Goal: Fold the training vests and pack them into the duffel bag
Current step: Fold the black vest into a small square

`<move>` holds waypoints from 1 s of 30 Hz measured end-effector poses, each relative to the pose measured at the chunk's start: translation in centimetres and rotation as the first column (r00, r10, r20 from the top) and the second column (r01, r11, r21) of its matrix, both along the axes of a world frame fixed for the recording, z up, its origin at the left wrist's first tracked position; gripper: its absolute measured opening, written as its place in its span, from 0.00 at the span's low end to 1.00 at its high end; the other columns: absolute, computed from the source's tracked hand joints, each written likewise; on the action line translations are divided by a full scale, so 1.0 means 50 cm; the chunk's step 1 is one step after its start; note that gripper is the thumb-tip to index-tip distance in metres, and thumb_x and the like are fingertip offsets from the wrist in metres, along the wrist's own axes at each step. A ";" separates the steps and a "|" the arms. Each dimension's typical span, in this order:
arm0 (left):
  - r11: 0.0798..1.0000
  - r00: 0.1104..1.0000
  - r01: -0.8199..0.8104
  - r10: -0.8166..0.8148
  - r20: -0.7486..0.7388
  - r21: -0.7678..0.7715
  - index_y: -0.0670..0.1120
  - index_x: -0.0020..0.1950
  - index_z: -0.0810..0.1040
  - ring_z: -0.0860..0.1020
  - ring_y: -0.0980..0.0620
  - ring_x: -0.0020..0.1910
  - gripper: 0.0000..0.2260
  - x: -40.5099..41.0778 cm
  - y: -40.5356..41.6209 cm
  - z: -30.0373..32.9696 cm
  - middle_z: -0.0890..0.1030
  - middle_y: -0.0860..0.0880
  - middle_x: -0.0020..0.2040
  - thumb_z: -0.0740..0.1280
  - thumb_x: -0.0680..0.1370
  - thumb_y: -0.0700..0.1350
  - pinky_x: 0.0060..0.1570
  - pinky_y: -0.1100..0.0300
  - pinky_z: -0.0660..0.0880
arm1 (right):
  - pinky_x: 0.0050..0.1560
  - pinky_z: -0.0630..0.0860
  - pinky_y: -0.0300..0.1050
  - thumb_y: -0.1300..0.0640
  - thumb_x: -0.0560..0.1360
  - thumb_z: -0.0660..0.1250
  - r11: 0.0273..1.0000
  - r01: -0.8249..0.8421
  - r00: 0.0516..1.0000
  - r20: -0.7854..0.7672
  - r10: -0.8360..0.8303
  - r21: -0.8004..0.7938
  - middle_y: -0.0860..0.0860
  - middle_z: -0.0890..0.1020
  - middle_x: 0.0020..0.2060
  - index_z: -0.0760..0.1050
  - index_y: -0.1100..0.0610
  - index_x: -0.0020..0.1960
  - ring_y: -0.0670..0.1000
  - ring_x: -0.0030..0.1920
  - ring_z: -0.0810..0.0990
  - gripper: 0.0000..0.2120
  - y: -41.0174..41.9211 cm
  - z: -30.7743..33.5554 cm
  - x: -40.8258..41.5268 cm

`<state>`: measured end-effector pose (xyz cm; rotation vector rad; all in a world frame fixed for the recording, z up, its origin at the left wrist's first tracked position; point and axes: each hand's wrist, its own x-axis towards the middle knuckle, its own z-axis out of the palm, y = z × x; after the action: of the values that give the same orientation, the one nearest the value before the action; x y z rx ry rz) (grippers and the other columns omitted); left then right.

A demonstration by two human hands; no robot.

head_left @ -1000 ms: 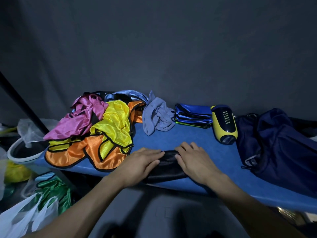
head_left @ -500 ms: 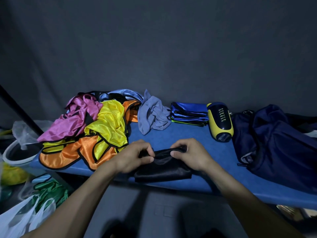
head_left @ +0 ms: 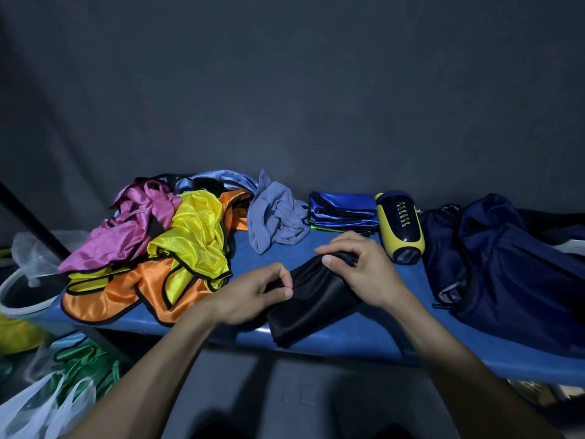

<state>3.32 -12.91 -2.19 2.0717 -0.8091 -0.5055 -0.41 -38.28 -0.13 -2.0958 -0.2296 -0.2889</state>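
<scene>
A person stands at a blue table (head_left: 348, 339) with both hands on a folded black vest (head_left: 311, 301) near its front edge. The left hand (head_left: 250, 294) pinches the vest's left end, thumb and forefinger curled together around the cloth. The right hand (head_left: 361, 267) grips the far right corner, fingers curled over the top fold and thumb tucked beneath. The vest slants between them, its right end raised and its near corner hanging just past the table's edge.

To the left lies a loose heap of unfolded vests: a pink vest (head_left: 126, 229) at the far left, a yellow vest (head_left: 193, 239) draped across the middle, and an orange vest (head_left: 104, 299) spread beneath them toward the near edge. A pale blue vest (head_left: 221, 177) shows at the back of the heap. Just right of the heap sits a crumpled grey cloth (head_left: 275, 213). Beyond the right hand, against the dark backdrop, is a stack of folded blue vests (head_left: 343, 209), and beside it, touching or nearly so, a yellow and black bottle (head_left: 400, 228) lying on its side. The navy duffel bag (head_left: 506, 264) slumps on the table's right end, well apart from the black vest.

Off the table to the left stand a white bucket (head_left: 19, 304), a clear plastic bag (head_left: 34, 251) and, lower down, white bags (head_left: 41, 410) with green fabric (head_left: 85, 359) near them.
</scene>
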 end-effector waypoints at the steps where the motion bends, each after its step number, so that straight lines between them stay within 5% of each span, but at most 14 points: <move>1: 1.000 1.000 -0.002 0.002 -0.007 -0.025 0.53 0.52 0.76 0.77 0.47 0.48 0.06 0.003 -0.006 0.001 0.80 0.49 0.49 0.67 0.81 0.54 0.54 0.49 0.75 | 0.58 0.75 0.41 0.60 0.77 0.73 1.000 0.016 1.000 -0.020 -0.016 0.013 0.45 0.82 0.48 0.87 0.48 0.52 0.44 0.52 0.81 0.09 -0.005 -0.002 0.003; 6: 0.999 0.998 -0.014 0.016 0.057 -0.043 0.51 0.50 0.78 0.77 0.61 0.44 0.02 0.020 -0.035 0.013 0.81 0.52 0.47 0.69 0.82 0.46 0.48 0.64 0.73 | 0.60 0.77 0.40 0.61 0.80 0.70 0.984 0.093 0.931 -0.363 -0.033 0.149 0.45 0.87 0.49 0.87 0.53 0.51 0.42 0.53 0.84 0.08 -0.050 -0.004 0.011; 10: 1.000 0.986 -0.012 0.010 0.164 0.007 0.52 0.50 0.78 0.78 0.59 0.45 0.02 0.043 -0.060 0.017 0.82 0.55 0.47 0.69 0.82 0.46 0.50 0.62 0.74 | 0.55 0.77 0.41 0.62 0.78 0.72 0.985 0.083 0.873 -0.488 0.002 0.154 0.46 0.88 0.46 0.87 0.52 0.49 0.45 0.49 0.85 0.07 -0.088 -0.031 0.021; 16: 0.990 0.983 -0.023 0.048 0.176 -0.141 0.46 0.50 0.79 0.77 0.62 0.48 0.03 0.142 -0.134 0.065 0.81 0.55 0.46 0.68 0.81 0.39 0.54 0.67 0.72 | 0.50 0.77 0.31 0.66 0.76 0.73 0.966 0.199 0.937 -0.320 -0.139 0.164 0.42 0.87 0.42 0.86 0.52 0.46 0.41 0.45 0.83 0.10 -0.132 0.033 0.081; 20: 0.977 0.975 -0.112 0.143 0.171 -0.180 0.53 0.46 0.79 0.79 0.56 0.49 0.10 0.285 -0.238 0.120 0.82 0.53 0.46 0.69 0.81 0.38 0.59 0.57 0.75 | 0.55 0.79 0.41 0.60 0.75 0.76 0.932 0.363 0.915 -0.187 -0.357 -0.007 0.45 0.88 0.43 0.88 0.50 0.47 0.45 0.48 0.85 0.05 -0.195 0.119 0.199; 24: 0.966 0.945 -0.243 0.255 0.205 -0.083 0.50 0.44 0.79 0.79 0.53 0.49 0.08 0.395 -0.323 0.144 0.83 0.52 0.46 0.69 0.80 0.39 0.58 0.59 0.75 | 0.57 0.74 0.36 0.56 0.76 0.75 0.847 0.478 0.852 -0.112 -0.511 -0.232 0.49 0.87 0.46 0.87 0.51 0.48 0.47 0.53 0.83 0.03 -0.216 0.157 0.312; 26: 0.946 0.905 -0.320 0.322 0.276 -0.053 0.49 0.45 0.80 0.80 0.52 0.48 0.07 0.416 -0.338 0.138 0.84 0.50 0.46 0.69 0.80 0.38 0.51 0.63 0.73 | 0.55 0.73 0.37 0.59 0.76 0.73 0.820 0.504 0.835 -0.088 -0.543 -0.271 0.53 0.87 0.44 0.86 0.52 0.44 0.51 0.53 0.83 0.04 -0.205 0.150 0.350; 30: 0.929 0.797 -0.363 0.351 0.492 -0.074 0.44 0.48 0.81 0.80 0.43 0.48 0.05 0.405 -0.345 0.085 0.84 0.44 0.46 0.66 0.78 0.35 0.48 0.53 0.72 | 0.46 0.73 0.40 0.62 0.76 0.69 0.778 0.562 0.808 -0.013 -0.588 -0.283 0.54 0.83 0.38 0.82 0.58 0.41 0.55 0.45 0.81 0.06 -0.181 0.109 0.362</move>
<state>23.58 -30.15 2.08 2.3412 -0.6639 0.2503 17.71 -47.35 5.32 -2.4046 0.4823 -0.5391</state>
